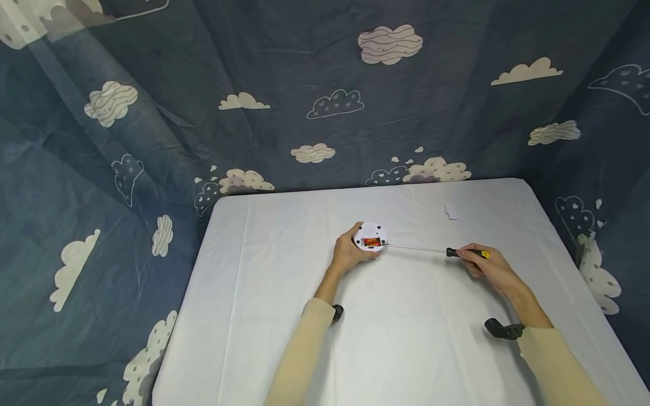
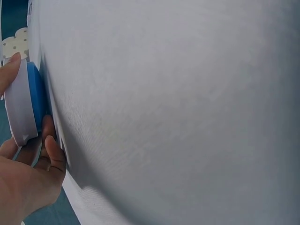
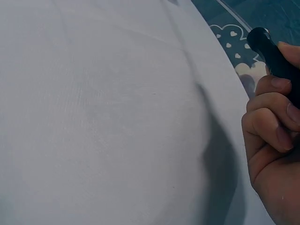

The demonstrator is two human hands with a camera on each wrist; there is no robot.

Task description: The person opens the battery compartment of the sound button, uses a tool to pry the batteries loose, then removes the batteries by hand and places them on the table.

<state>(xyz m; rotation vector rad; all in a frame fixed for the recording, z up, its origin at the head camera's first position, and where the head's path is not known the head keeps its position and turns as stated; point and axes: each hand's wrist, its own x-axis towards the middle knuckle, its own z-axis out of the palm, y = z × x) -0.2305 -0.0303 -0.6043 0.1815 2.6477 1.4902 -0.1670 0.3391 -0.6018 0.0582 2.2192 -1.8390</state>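
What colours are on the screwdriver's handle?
The handle is black with yellow near its end, showing best in the head view.

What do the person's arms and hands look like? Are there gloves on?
Both arms wear plain, pale cream-coloured long sleeves. At each wrist, a small black gadget sticks out beside the cuff. The hands are bare, with no gloves.

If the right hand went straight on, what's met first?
Its black-and-yellow-handled metal screwdriver would likely first meet the round white device in the left hand; whether they touch is unclear.
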